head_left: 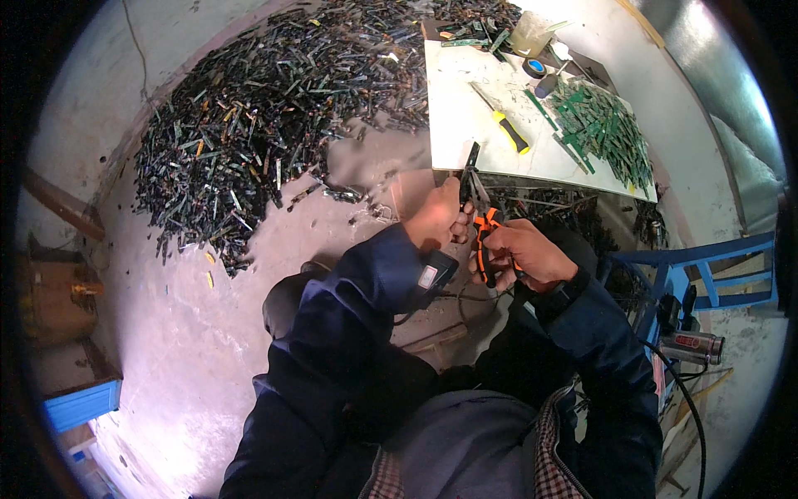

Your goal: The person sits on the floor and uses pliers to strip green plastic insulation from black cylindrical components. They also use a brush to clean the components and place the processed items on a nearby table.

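My left hand (435,214) is closed around a narrow dark strip (471,158), which points up past the near edge of the white tabletop (461,100). In my right hand (536,254) are pliers (485,231) with orange and black handles. Their jaws lie against the strip beside my left fingers; whether they grip it I cannot tell. On the tabletop, a screwdriver (509,131) with a yellow and black handle lies just beyond my hands. A heap of green strips (605,129) that look like circuit boards covers its right part.
A large pile of dark strips (224,158) spreads over the floor at the left. At the tabletop's back stand a cloudy container (530,35) and a roll of tape (534,66). A blue frame (715,258) and a metal cylinder with a cable (694,347) are at my right.
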Motion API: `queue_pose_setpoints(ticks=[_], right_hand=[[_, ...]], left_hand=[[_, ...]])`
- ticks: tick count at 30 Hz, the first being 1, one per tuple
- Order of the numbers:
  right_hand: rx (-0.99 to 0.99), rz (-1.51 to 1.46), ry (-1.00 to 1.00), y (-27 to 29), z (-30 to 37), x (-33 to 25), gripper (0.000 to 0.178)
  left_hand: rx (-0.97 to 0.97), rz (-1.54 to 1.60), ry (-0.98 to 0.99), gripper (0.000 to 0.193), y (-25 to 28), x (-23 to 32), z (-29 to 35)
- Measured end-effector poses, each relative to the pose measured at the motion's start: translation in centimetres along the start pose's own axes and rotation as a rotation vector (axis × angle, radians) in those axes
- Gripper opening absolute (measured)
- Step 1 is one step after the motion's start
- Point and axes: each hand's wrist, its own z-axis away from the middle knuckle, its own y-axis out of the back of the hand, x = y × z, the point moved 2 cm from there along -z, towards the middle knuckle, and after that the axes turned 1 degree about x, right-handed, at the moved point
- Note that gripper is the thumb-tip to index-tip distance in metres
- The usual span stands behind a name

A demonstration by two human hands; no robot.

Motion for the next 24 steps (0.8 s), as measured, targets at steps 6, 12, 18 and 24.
queue_pose_setpoints(ticks=[6, 12, 18, 24], right_hand=[[-0.018, 0.155, 0.035, 0.1, -0.3, -0.4, 0.022], [-0.053, 0.232, 0.023, 0.4, -0.4, -1.0, 0.019], [-0.106, 0.051, -0.018, 0.4, -0.6, -0.8, 0.022], [-0.027, 0.188, 0.053, 0.3, -1.0, -0.1, 0.023]], left_hand=[[0.030, -0.028, -0.047, 0.042, 0.1, 0.1, 0.4], [0.018, -0.081, 0.001, 0.046, 0.4, 0.4, 0.5], [0.038, 0.004, -0.087, 0.041, 0.3, 0.0, -0.1], [0.004, 0.042, -0.024, 0.035, 0.8, 0.1, -0.3]])
